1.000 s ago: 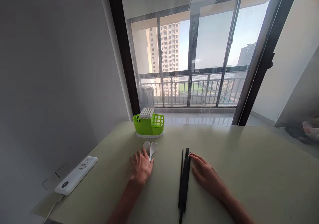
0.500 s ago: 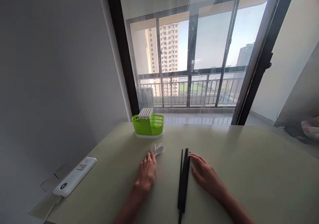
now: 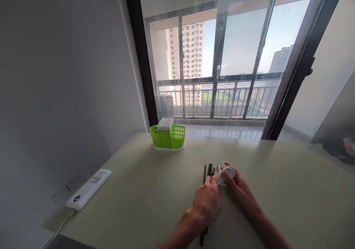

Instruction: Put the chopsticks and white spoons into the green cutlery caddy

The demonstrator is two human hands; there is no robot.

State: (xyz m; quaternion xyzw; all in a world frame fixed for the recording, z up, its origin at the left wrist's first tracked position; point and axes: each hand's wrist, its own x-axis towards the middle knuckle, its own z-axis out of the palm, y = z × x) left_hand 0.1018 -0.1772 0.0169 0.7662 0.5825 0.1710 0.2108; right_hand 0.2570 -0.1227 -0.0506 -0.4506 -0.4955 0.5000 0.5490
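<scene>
White spoons (image 3: 228, 173) are held up over the table, their bowls overlapping. My left hand (image 3: 206, 201) is closed around their handles. At the bowl end, my right hand (image 3: 237, 184) pinches them, with the thumb on the near side and the fingers partly hidden behind. Beneath and beyond my left hand lies a bundle of black chopsticks (image 3: 210, 169); their tips show at the top and their other ends below the wrist, while the middle is covered.
A green cutlery basket (image 3: 161, 139) with a white slotted top stands at the table's (image 3: 138, 190) far edge. At the left edge lies a white power strip (image 3: 89, 190) with a cable. A large window (image 3: 222, 75) rises behind the table.
My left hand has lifted the spoons and carried them right, over the chopsticks. My right hand has left the chopsticks' side and taken hold of the spoons' bowls.
</scene>
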